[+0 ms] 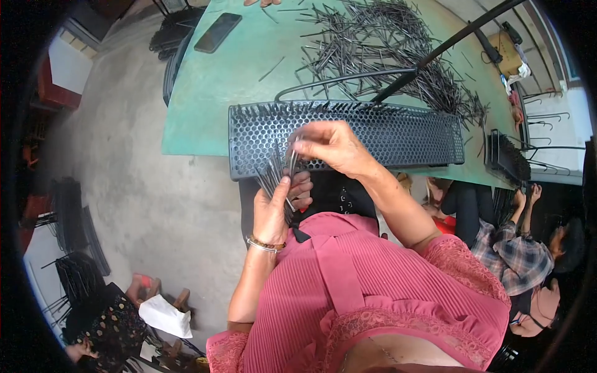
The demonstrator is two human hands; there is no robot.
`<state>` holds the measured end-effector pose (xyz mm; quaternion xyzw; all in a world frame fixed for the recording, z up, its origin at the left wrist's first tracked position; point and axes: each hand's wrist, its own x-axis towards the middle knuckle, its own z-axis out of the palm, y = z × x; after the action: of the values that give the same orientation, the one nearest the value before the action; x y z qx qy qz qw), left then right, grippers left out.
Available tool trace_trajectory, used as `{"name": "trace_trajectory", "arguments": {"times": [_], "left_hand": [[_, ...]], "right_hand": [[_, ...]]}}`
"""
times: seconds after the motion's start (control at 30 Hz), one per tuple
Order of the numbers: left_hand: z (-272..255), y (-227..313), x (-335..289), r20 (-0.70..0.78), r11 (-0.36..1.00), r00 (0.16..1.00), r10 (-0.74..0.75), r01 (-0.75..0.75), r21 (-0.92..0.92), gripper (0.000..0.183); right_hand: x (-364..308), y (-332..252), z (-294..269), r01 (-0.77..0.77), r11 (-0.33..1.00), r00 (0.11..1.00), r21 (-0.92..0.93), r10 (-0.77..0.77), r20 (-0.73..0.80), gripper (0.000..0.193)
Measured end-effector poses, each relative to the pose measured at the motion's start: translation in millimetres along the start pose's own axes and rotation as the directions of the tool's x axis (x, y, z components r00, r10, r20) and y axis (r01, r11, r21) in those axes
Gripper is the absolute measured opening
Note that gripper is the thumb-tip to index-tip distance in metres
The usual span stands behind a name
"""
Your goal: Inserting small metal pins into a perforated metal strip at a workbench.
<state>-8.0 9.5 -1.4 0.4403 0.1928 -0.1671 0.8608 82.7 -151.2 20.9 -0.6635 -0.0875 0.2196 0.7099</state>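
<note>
My left hand (271, 213) is closed round a fanned bunch of thin dark rods (271, 175), just in front of the perforated tray's near edge. Above that bunch, my right hand (333, 148) pinches the upper end of thin rods; its fingertips are slightly blurred, so how many it holds I cannot tell. The long dark perforated metal tray (398, 138) lies along the table's near edge. Short dark rods stand upright in a row (323, 107) along its far side. A thin bent metal bar (336, 79) runs behind it.
A large loose heap of dark rods (379, 53) covers the far right of the green table (205, 112). A phone (218, 33) lies far left. A black pole (466, 40) slants over the heap. Another person (513, 252) works at right, another (115, 317) at lower left.
</note>
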Motion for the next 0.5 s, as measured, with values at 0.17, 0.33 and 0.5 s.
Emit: {"name": "trace_trajectory", "arguments": {"times": [0.17, 0.33, 0.5], "left_hand": [[-3, -4, 0, 0.052, 0.997, 0.997, -0.06, 0.062, -0.036, 0.032], [-2, -5, 0, 0.057, 0.992, 0.991, -0.122, 0.124, -0.026, 0.032], [-5, -6, 1, 0.074, 0.991, 0.988, -0.133, 0.134, -0.009, 0.034]], "right_hand": [[14, -16, -12, 0.317, 0.913, 0.879, -0.256, -0.385, -0.283, 0.017], [33, -3, -20, 0.352, 0.805, 0.787, -0.478, -0.531, -0.314, 0.016], [37, 7, -23, 0.376, 0.791, 0.764, -0.482, -0.559, -0.323, 0.015]]}}
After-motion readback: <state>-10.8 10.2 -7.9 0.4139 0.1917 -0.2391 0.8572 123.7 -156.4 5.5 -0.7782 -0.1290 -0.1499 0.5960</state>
